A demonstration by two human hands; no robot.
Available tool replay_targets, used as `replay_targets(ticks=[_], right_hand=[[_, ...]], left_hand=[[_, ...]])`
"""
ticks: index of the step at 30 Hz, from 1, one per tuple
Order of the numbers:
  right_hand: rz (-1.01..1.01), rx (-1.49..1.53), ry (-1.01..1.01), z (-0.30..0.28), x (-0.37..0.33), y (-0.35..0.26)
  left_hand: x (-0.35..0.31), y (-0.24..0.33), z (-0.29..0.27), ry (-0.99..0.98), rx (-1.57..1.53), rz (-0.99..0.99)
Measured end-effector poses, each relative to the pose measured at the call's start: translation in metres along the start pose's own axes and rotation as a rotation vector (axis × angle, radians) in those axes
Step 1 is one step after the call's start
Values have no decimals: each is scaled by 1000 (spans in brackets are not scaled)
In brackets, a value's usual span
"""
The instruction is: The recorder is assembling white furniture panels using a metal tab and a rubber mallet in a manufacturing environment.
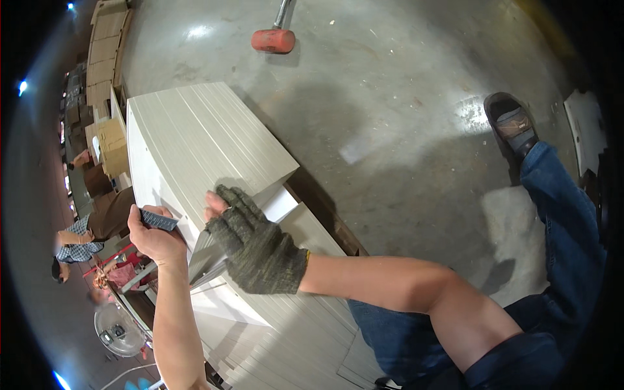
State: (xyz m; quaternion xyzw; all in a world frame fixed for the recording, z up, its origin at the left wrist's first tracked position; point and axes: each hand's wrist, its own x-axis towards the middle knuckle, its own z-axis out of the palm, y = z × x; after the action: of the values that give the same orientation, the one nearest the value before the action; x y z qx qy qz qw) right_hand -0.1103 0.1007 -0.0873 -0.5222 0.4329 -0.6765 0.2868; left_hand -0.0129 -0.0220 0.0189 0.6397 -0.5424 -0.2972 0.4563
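My right hand (pixel 250 240), in a dark knitted fingerless glove, presses flat on the edge of a thin pale panel (pixel 207 257) that stands against a light wood-grain cabinet (pixel 201 136). My bare left hand (pixel 153 234) is closed around a small dark block (pixel 159 221) with a ridged surface, held just left of the panel near the cabinet's white side. My right forearm crosses over my blue-jeaned leg (pixel 559 221).
A red-headed mallet (pixel 273 40) lies on the concrete floor beyond the cabinet. My shoe (pixel 513 127) rests on the floor at the right. Another person (pixel 88 227) stands at the left near stacked boards (pixel 107 45) and a fan (pixel 117 330).
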Motion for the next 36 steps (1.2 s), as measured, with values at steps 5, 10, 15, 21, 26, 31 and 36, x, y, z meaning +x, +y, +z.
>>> replay_targets(ticks=[5,10,15,21,26,31,36], right_hand=[[244,-84,-89,-17,-53,68],[654,-282,-357,-61,-52,117],[-164,35,-56,-20,13,13],[277,17,-49,-13,-32,78],[488,-201,-217,-64,-14,79],[-203,58,-3,-24,36,44],[-291,72,32,1,22,77]], left_hand=[[1,-10,-6,33,-38,-21],[2,-7,-6,4,-50,-13],[0,7,-11,18,-69,6],[-4,-2,-3,24,-101,-26],[-6,-1,-6,-33,-80,24],[-5,-8,3,22,-68,53],[-9,-2,-4,-54,0,94]])
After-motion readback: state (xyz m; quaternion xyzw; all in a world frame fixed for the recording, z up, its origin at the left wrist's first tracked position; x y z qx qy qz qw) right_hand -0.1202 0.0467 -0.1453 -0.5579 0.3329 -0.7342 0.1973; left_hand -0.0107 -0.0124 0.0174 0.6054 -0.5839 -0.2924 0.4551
